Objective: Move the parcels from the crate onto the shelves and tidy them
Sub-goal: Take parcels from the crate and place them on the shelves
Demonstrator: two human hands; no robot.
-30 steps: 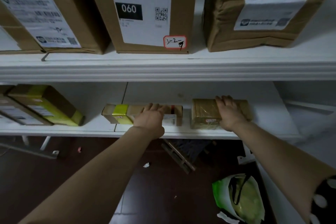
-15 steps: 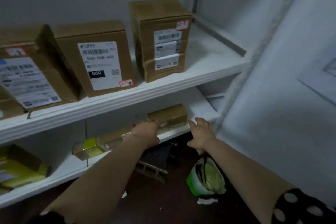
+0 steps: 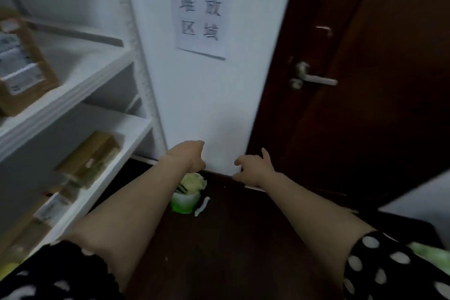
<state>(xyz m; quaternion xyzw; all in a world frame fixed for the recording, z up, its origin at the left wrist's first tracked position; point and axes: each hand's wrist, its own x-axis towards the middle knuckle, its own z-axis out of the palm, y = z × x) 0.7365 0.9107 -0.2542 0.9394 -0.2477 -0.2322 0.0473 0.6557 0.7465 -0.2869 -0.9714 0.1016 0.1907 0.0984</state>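
On my feed the far left edge shows a tall cardboard box (image 3: 23, 68) with white labels standing on the upper shelf (image 3: 82, 83) of the white rack. Below it, on the lower shelf (image 3: 121, 151), a flat brown parcel (image 3: 91, 157) lies near the shelf's right end. Further along to the left lies a second parcel with a pale label (image 3: 52, 206), blurred. I see more brown shapes beyond that, too smeared to tell apart. So the parcels I can see sit on the shelves, well apart from both hands.

The rack's white upright post (image 3: 137, 56) stands against a white wall panel, which carries a paper notice (image 3: 201, 7) printed with large characters.

The left hand (image 3: 188, 156) hangs in the air in front of the base of that wall, back towards me and fingers bent loosely forward – nothing in them. Just below it, on the dark floor (image 3: 231, 238), sits a green-and-white bag (image 3: 186, 196), partly hidden by the left forearm, with a white scrap (image 3: 202, 206) lying beside it.

The right hand (image 3: 255, 165) is held out level with the left, near it but not touching, fingers loosely spread and holding nothing.

Behind it stands a dark wooden door (image 3: 377, 117) with a silver lever handle (image 3: 314, 79). Both forearms are bare – black sleeves with white dots (image 3: 379, 270) show at the bottom corners.
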